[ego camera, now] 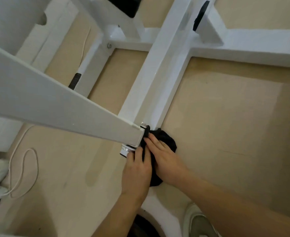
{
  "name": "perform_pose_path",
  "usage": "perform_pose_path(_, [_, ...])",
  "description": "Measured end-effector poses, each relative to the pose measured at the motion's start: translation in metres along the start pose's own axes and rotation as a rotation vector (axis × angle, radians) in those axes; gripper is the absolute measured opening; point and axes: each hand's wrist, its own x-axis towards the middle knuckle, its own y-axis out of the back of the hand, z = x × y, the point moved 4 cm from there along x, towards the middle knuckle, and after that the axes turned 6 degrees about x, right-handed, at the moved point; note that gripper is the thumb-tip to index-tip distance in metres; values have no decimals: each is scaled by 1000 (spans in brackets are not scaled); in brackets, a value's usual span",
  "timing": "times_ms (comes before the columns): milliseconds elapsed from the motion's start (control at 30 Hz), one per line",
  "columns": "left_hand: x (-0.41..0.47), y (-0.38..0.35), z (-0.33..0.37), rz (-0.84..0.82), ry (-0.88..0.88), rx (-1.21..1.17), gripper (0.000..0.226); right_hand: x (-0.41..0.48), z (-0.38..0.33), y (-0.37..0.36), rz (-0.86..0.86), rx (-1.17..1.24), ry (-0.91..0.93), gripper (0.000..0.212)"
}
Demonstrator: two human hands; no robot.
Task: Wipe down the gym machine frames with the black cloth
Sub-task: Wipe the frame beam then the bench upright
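The white gym machine frame (151, 86) runs up the middle of the view. A slanted white arm (55, 106) meets it at a metal pivot (126, 148). The black cloth (168, 141) is bunched on the frame's low rail just right of that pivot. My right hand (164, 158) lies on top of the cloth with straight fingers, pressing it against the end of the slanted arm. My left hand (135, 171) sits beside it with fingers curled over the cloth's left edge, fingertips at the pivot. Part of the cloth is hidden under both hands.
The floor (226, 134) is covered with tan cardboard sheets. A thin white cord (33, 166) loops on the floor at the left. White cross rails (253, 47) run at the back. My shoe (199, 223) stands at the lower right, next to the rail.
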Motion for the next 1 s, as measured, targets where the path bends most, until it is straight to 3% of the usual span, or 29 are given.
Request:
perform_pose_path(100, [5,10,8,-146,-55,-3,60,0,11,13,-77,-169,-11,84])
perform_pose_path(267, [42,29,4,-310,-134,93,28,1,7,30,-69,-135,-73,79])
perform_pose_path(367, [57,43,5,-351,-192,189,27,1,14,45,89,107,-195,70])
perform_pose_path(467, [88,60,10,-349,-115,206,14,-7,34,65,217,739,-350,60])
perform_pose_path(533, [113,70,22,-364,-109,197,15,-12,32,72,209,938,-408,67])
perform_pose_path(633, [138,91,46,-279,-234,255,23,-19,16,80,297,1031,-464,73])
perform_pose_path(767, [146,90,45,-234,-316,361,30,-24,12,109,146,1102,-526,65])
perform_pose_path(900, [135,65,46,-282,-213,320,25,-21,21,117,38,1113,-551,57])
perform_pose_path(1000, [126,38,45,-387,-22,222,21,-13,19,107,10,1095,-499,60])
